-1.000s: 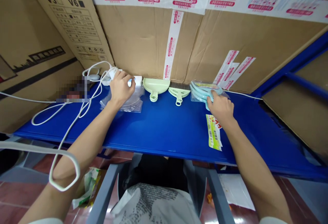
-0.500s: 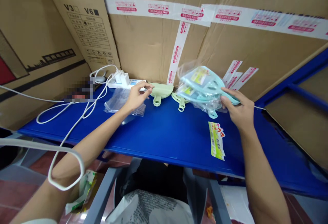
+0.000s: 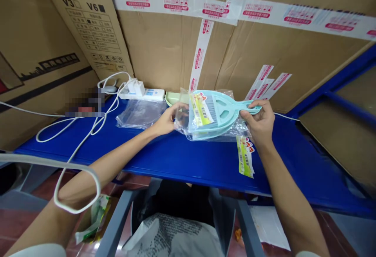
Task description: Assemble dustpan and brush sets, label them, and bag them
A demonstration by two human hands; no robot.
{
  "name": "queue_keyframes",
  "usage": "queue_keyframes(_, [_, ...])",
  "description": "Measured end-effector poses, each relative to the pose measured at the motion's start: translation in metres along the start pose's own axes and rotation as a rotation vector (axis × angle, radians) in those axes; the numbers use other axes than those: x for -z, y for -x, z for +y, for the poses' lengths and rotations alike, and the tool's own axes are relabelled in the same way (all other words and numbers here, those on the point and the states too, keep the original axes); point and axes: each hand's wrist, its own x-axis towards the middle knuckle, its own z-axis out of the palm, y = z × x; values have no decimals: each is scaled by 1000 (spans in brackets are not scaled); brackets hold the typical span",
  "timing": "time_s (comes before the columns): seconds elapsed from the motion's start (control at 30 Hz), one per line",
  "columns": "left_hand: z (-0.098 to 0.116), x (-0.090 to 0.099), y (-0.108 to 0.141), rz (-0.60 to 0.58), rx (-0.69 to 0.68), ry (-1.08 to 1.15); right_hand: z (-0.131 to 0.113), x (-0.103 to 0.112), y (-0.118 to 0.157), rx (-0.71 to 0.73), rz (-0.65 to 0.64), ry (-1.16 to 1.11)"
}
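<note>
Light-blue dustpan and brush sets (image 3: 227, 114) in clear plastic bags are held above the blue table. My right hand (image 3: 260, 122) grips them by the handles at their right end. At the other end, my left hand (image 3: 169, 120) is closed on the edge of the clear plastic bag (image 3: 182, 122); some of its fingertips are hidden behind the plastic. A yellow-green and white label shows through the bag on the brush bristles. Below the right hand lie printed labels (image 3: 245, 157). Part of a green dustpan (image 3: 172, 98) shows behind the left hand.
A stack of clear plastic bags (image 3: 141, 113) lies left of my left hand, before a white power strip (image 3: 154, 94). White cables (image 3: 76, 155) loop over the table's left side and my left forearm. Cardboard (image 3: 170, 53) stands behind the blue table (image 3: 182, 161).
The blue sets have moved left and down and now lie nearly level, handles to the right. My left hand has moved right and taken hold of the bag's edge.
</note>
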Motion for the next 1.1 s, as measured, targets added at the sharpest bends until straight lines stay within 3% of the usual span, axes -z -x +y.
queue_keyframes(0.17, [11,-4,2,85,-187,-314,4,-5,0,-107,49,-46])
queue_keyframes(0.33, [18,-8,2,60,-332,-431,4,-5,1,-201,54,-13])
queue_keyframes(0.5, [17,-9,4,26,-364,-526,2,-11,7,-236,-12,-62])
queue_keyframes(0.67, [15,-10,6,94,-347,-608,4,-16,12,-314,-45,-121])
queue_keyframes(0.77, [13,-10,6,126,-403,-623,8,-17,13,-337,-51,-167])
queue_keyframes(0.97, [19,-9,4,125,-389,-601,6,-14,11,-275,-34,-94])
queue_keyframes(1.1, [24,-7,0,110,-312,-508,-10,2,-2,-8,67,67])
